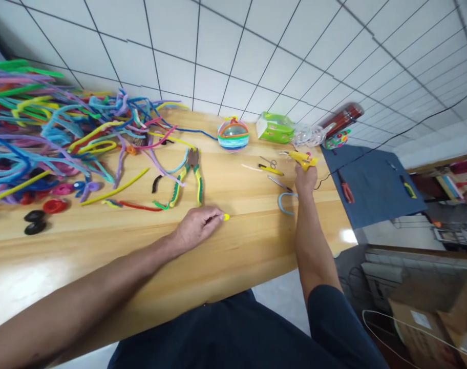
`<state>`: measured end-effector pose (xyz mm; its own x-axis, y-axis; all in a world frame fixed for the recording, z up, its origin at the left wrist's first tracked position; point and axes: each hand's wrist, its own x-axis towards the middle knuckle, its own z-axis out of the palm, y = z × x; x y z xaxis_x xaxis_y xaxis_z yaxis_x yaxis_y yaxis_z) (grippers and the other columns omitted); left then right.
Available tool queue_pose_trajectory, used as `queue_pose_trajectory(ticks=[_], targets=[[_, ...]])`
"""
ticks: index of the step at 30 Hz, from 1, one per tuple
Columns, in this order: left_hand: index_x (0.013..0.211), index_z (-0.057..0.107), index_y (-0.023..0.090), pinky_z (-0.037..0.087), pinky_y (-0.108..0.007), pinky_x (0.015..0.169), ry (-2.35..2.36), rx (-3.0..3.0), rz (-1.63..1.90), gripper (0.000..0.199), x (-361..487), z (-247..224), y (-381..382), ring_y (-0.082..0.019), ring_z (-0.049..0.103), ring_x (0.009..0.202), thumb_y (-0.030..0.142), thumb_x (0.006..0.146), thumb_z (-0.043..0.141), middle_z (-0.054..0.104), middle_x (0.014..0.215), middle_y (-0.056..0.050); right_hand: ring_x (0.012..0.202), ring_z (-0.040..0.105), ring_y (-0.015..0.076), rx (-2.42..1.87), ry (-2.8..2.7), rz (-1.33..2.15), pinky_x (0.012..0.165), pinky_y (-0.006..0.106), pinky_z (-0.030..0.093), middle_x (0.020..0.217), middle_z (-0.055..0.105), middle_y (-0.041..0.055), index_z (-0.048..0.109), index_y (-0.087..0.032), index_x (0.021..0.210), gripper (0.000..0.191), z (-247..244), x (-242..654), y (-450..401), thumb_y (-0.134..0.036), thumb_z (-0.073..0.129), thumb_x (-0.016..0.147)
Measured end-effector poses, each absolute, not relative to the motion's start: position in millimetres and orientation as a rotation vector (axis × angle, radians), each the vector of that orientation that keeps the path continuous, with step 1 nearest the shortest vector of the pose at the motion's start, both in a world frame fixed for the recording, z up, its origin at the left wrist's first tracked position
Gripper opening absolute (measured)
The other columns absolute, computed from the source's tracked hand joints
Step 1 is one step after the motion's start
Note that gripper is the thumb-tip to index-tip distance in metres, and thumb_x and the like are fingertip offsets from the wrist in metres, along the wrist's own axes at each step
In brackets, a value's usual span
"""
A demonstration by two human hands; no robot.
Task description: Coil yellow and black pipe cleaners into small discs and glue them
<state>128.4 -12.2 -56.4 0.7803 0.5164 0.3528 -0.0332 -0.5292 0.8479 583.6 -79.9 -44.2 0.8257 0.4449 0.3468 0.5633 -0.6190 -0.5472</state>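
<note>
My left hand (198,228) rests low over the wooden table, its fingertips pinched on a small yellow piece (226,217) whose kind I cannot make out. Reaching out to the right, my right hand (306,179) is wrapped round the handle of a yellow glue gun (303,159), with its nozzle pointing left. Beside that hand lie a curved light-blue pipe cleaner (282,204), a pen-like tool (279,183), a yellow craft knife (271,169) and small scissors (271,162). Just beyond my left hand stand green-and-yellow pliers (187,179) with their handles apart.
A big heap of coloured pipe cleaners (64,128) covers the table's left. At the back are a ball wrapped in coloured strands (233,135), a green tissue pack (275,128) and a dark red flask (343,120). Red-handled pliers (346,191) lie on a blue mat (379,195).
</note>
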Motion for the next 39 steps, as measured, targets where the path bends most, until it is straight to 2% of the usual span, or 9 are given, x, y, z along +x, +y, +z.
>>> queue_pose_trajectory(ticks=[4, 8, 11, 14, 18, 23, 26, 34, 39], targets=[[0.094, 0.076, 0.018, 0.054, -0.022, 0.068, 0.346, 2.030, 0.762, 0.021, 129, -55, -13, -0.012, 0.071, 0.070, 0.016, 0.104, 0.057, 0.079, 0.081, -0.002, 0.106, 0.066, 0.0328, -2.416, -0.620, -0.174, 0.102, 0.054, 0.055, 0.111, 0.072, 0.0198, 0.066, -0.015, 0.108, 0.029, -58, 582, -74, -0.036, 0.066, 0.088], [0.094, 0.075, 0.019, 0.054, -0.023, 0.069, 0.346, 2.033, 0.766, 0.021, 129, -56, -12, -0.013, 0.071, 0.070, 0.018, 0.104, 0.057, 0.078, 0.081, -0.003, 0.110, 0.064, 0.0304, -2.433, -0.629, -0.175, 0.109, 0.053, 0.051, 0.118, 0.070, 0.0187, 0.065, -0.013, 0.112, 0.035, -57, 579, -80, -0.028, 0.072, 0.081], [0.093, 0.075, 0.019, 0.053, -0.024, 0.068, 0.364, 2.028, 0.763, 0.022, 129, -56, -11, -0.014, 0.071, 0.070, 0.019, 0.104, 0.057, 0.078, 0.081, -0.003, 0.110, 0.062, 0.0290, -2.426, -0.649, -0.207, 0.110, 0.052, 0.050, 0.116, 0.068, 0.0159, 0.066, -0.013, 0.113, 0.042, -47, 572, -94, -0.030, 0.078, 0.076], [0.092, 0.076, 0.018, 0.051, -0.024, 0.066, 0.390, 1.992, 0.744, 0.022, 129, -55, -11, -0.013, 0.069, 0.068, 0.022, 0.104, 0.058, 0.078, 0.079, -0.003, 0.113, 0.062, 0.0279, -2.364, -0.673, -0.284, 0.111, 0.051, 0.050, 0.118, 0.067, 0.0142, 0.065, -0.015, 0.118, 0.045, -33, 553, -113, -0.036, 0.078, 0.079], [0.092, 0.078, 0.018, 0.049, -0.024, 0.066, 0.464, 1.888, 0.715, 0.022, 129, -50, -12, -0.013, 0.067, 0.067, 0.028, 0.103, 0.062, 0.078, 0.079, -0.003, 0.106, 0.068, 0.0248, -2.061, -0.894, -0.225, 0.105, 0.049, 0.055, 0.116, 0.072, 0.0094, 0.067, -0.020, 0.120, 0.044, -17, 494, -125, -0.045, 0.075, 0.084], [0.088, 0.077, 0.017, 0.042, -0.022, 0.055, 0.628, 1.563, 0.705, 0.025, 131, -43, -12, -0.010, 0.055, 0.057, 0.038, 0.098, 0.069, 0.070, 0.068, 0.001, 0.098, 0.072, 0.0209, -1.730, -1.042, 0.362, 0.098, 0.044, 0.058, 0.105, 0.077, 0.0034, 0.072, -0.025, 0.114, 0.034, -5, 387, -106, -0.047, 0.077, 0.089], [0.085, 0.076, 0.017, 0.038, -0.021, 0.049, 0.715, 1.376, 0.758, 0.029, 133, -42, -7, -0.009, 0.048, 0.051, 0.044, 0.094, 0.073, 0.063, 0.063, 0.003, 0.092, 0.070, 0.0182, -1.612, -1.004, 0.558, 0.091, 0.038, 0.058, 0.098, 0.075, 0.0012, 0.071, -0.026, 0.107, 0.025, -4, 334, -92, -0.045, 0.076, 0.092], [0.085, 0.076, 0.018, 0.039, -0.022, 0.049, 0.755, 1.293, 0.796, 0.032, 135, -46, -2, -0.008, 0.048, 0.050, 0.049, 0.092, 0.075, 0.062, 0.063, 0.003, 0.071, 0.059, 0.0161, -1.479, -0.877, 0.576, 0.073, 0.032, 0.053, 0.077, 0.062, -0.0031, 0.063, -0.026, 0.093, 0.030, -42, 288, -79, -0.055, 0.070, 0.095], [0.087, 0.076, 0.018, 0.040, -0.022, 0.049, 0.750, 1.300, 0.783, 0.034, 134, -48, -4, -0.008, 0.048, 0.051, 0.050, 0.094, 0.075, 0.064, 0.064, 0.002, 0.073, 0.058, 0.0165, -1.526, -0.934, 0.677, 0.070, 0.032, 0.051, 0.082, 0.063, -0.0019, 0.065, -0.026, 0.101, 0.034, -60, 290, -86, -0.059, 0.071, 0.094]])
